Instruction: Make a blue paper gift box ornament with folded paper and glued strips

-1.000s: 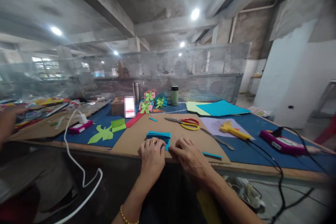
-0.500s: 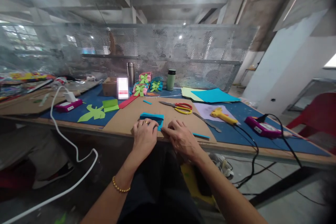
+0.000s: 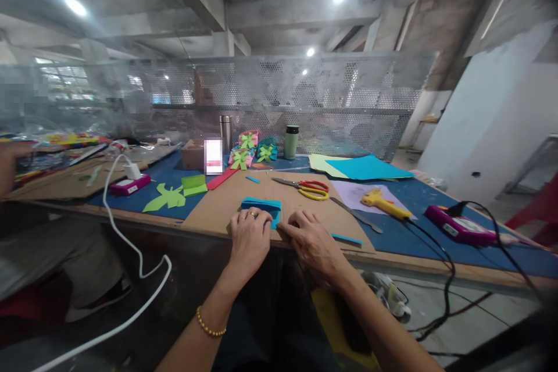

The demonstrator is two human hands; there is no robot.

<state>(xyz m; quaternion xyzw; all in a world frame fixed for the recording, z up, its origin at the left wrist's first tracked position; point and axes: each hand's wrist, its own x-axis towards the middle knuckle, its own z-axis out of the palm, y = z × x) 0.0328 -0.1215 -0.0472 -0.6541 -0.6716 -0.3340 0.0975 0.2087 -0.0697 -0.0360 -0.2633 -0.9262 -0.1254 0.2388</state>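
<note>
A folded piece of blue paper (image 3: 263, 203) lies near the front edge of the cardboard sheet (image 3: 222, 207). My left hand (image 3: 251, 237) is closed over its near side, with the fingers pressing on the paper and the thumb hidden. Just right of the paper, my right hand (image 3: 314, 244) rests with curled fingers, its index fingertip at the paper's lower right corner. Whatever lies between those fingertips is hidden. Beyond the hands are red-and-yellow scissors (image 3: 307, 187) and a small blue strip (image 3: 253, 179). Another blue strip (image 3: 346, 239) lies right of my right hand.
To the right are a metal ruler-like blade (image 3: 356, 214), a yellow glue gun (image 3: 383, 203) on lilac paper and a purple power box (image 3: 460, 226) with black cables. Green cutouts (image 3: 165, 197), a bottle (image 3: 291, 142) and blue sheets (image 3: 370, 167) lie around. A co-worker's hand (image 3: 13, 160) shows far left.
The camera view has shifted, so the whole table appears lower and further right. Both hands keep nearly the same place at the blue paper. A co-worker's hand has come into view at far left.
</note>
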